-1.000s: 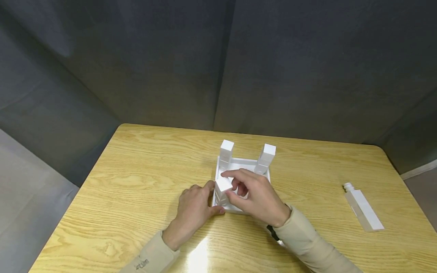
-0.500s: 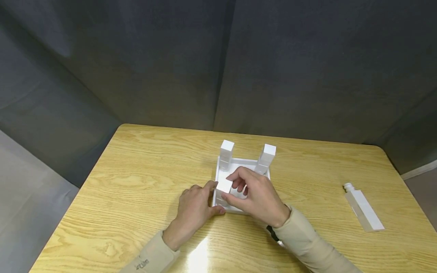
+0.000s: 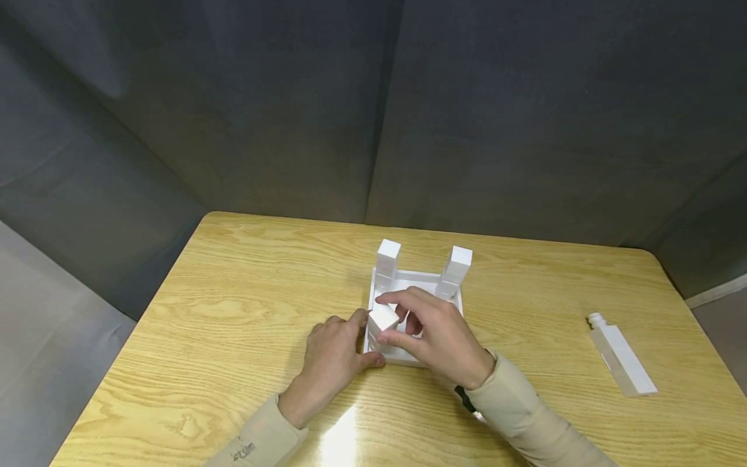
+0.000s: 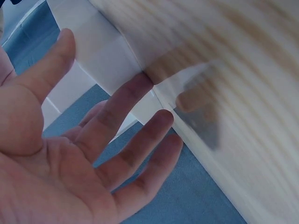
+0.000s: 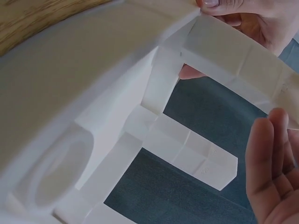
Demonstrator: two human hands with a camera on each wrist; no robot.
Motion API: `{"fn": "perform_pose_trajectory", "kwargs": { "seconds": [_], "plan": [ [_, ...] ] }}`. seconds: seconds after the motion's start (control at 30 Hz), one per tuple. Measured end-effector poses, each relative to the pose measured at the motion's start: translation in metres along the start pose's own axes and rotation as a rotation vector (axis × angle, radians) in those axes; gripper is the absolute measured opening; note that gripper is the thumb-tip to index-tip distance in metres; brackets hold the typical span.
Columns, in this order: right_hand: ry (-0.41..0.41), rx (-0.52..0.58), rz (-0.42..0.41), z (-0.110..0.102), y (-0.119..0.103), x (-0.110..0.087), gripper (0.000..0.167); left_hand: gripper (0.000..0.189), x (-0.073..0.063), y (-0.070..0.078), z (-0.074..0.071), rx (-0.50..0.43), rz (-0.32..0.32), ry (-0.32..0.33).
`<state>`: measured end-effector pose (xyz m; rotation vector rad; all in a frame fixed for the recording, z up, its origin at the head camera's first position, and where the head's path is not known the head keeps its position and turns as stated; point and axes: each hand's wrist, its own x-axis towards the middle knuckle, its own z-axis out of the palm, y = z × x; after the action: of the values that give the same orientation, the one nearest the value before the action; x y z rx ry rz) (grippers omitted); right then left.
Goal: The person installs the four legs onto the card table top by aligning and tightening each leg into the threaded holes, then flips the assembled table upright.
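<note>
A white square base with a raised rim [image 3: 415,277] lies on the table. At its near left corner stands a square white leg [image 3: 383,319], its top turned askew to the base. My right hand [image 3: 443,334] pinches this leg near its top between thumb and index finger, the other fingers curled in. My left hand [image 3: 331,350] holds the same corner of the base, thumb at the front edge and fingers along the left side. In the right wrist view, a round socket [image 5: 63,170] shows at another corner of the base.
Two more white legs stand upright at the far corners, the far left leg [image 3: 388,261] and the far right leg [image 3: 456,267]. A loose white leg [image 3: 624,360] with a threaded end lies to the right on the wooden table [image 3: 233,292]. Dark curtains hang behind.
The near left leg has turned about its length, its top going from square-on to askew. My right fingers have shifted round it. My left hand and the base have stayed put.
</note>
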<state>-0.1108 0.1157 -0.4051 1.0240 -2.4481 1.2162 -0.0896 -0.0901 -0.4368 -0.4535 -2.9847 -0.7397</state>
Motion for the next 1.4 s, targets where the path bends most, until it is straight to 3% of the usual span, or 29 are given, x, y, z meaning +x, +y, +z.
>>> {"fn": "perform_pose_trajectory", "kwargs": {
  "seconds": [0.3, 0.67, 1.03, 1.27, 1.4],
  "plan": [
    [-0.008, 0.021, -0.005, -0.0024, -0.0018, 0.0015, 0.036, 0.064, 0.0007, -0.0002, 0.0005, 0.023, -0.014, -0.003],
    [0.015, -0.008, 0.021, -0.0027, -0.002, 0.0007, 0.03, 0.076, -0.0001, 0.0001, 0.0012, 0.011, -0.017, 0.0],
    [0.047, -0.032, 0.022, -0.0033, -0.0022, -0.0002, 0.034, 0.08, -0.0005, -0.0001, 0.0001, -0.003, -0.023, -0.008],
    [0.023, -0.025, 0.059, -0.0046, -0.0031, 0.0003, 0.035, 0.08, -0.0008, 0.0003, -0.0007, -0.007, -0.023, -0.012],
    [-0.004, -0.01, 0.031, -0.0057, -0.0027, 0.0015, 0.041, 0.08, -0.0004, 0.0009, -0.0009, -0.003, -0.027, -0.015]
  ]
}}
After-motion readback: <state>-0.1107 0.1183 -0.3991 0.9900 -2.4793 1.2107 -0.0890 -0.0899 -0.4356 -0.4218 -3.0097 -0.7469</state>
